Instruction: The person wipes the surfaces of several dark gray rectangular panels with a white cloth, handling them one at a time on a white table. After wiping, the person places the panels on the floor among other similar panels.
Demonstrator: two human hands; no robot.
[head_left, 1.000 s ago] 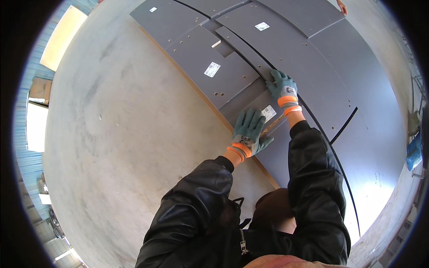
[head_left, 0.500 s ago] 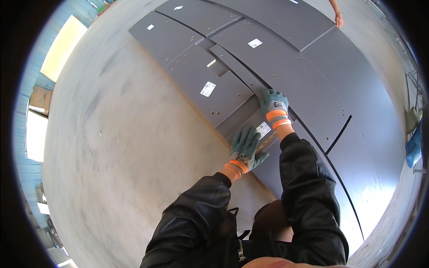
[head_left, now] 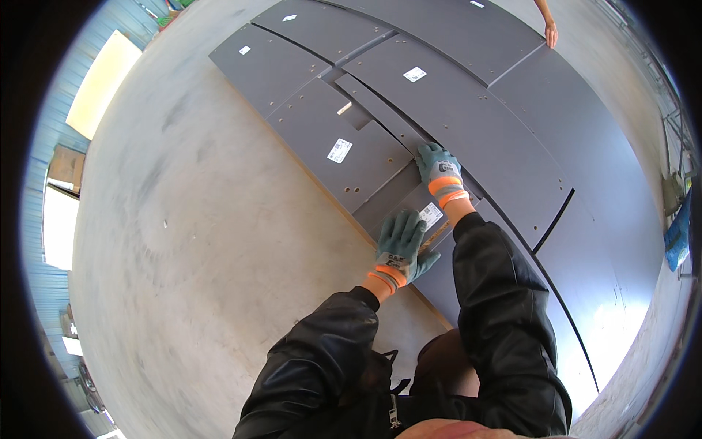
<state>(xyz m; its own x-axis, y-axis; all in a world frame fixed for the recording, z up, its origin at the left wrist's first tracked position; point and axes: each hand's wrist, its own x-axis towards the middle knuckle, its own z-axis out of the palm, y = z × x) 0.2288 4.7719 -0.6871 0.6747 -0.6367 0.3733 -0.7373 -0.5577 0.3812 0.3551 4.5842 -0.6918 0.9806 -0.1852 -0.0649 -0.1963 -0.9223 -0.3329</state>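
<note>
My left hand (head_left: 401, 247), in a grey-green glove with an orange cuff, rests with its fingers stretched out on a small grey panel (head_left: 412, 202) beside its white label (head_left: 431, 214). My right hand (head_left: 441, 170), gloved alike, is bent over the near end of a narrow grey panel (head_left: 380, 108); its fingertips are partly hidden. This strip lies between a wide grey panel (head_left: 461, 110) on its right and a shorter grey panel (head_left: 314, 139) with a white label and drilled holes on its left.
More dark grey panels (head_left: 274, 55) lie side by side at the far end. Another person's hand (head_left: 550, 34) touches the layer's far right edge. Concrete floor (head_left: 197, 212) stretches to the left, with leaning boards (head_left: 102, 84) along the blue wall. A blue bag (head_left: 678, 238) hangs at the right.
My right hand has moved slightly away and to the left, and the narrow panel has slid with it. My left hand stays in nearly the same place.
</note>
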